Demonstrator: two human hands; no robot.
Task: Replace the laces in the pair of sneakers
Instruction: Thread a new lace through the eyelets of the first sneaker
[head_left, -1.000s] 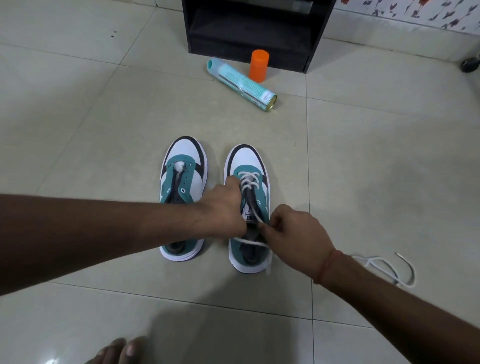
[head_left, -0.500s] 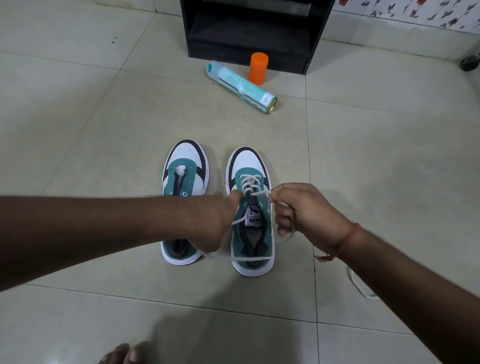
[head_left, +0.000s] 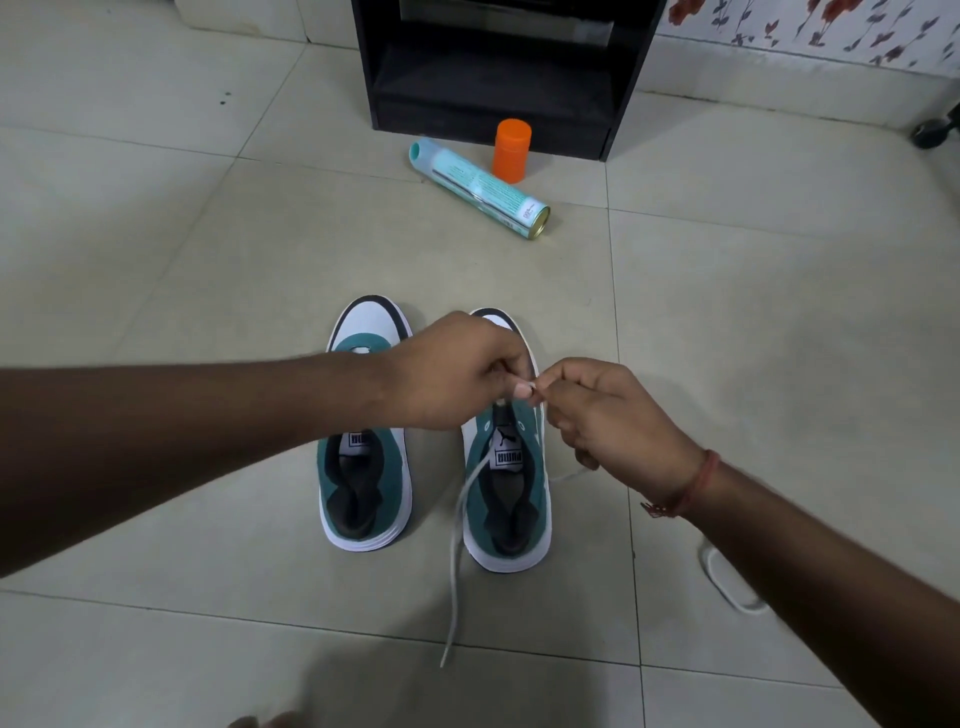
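Two teal, white and black sneakers stand side by side on the tiled floor, toes pointing away from me. The left sneaker shows no lace. Over the front of the right sneaker my left hand and my right hand meet, both pinching a white lace between fingertips. One end of that lace hangs down over the shoe's left side and trails onto the floor toward me. My hands hide the eyelets near the toe.
Another white lace lies on the floor at the right, partly under my right forearm. A teal spray can lies on its side further away, beside an orange cap and a black cabinet.
Both hands have moved up toward the toe of the right sneaker and come together. The free lace end now hangs down to the floor.
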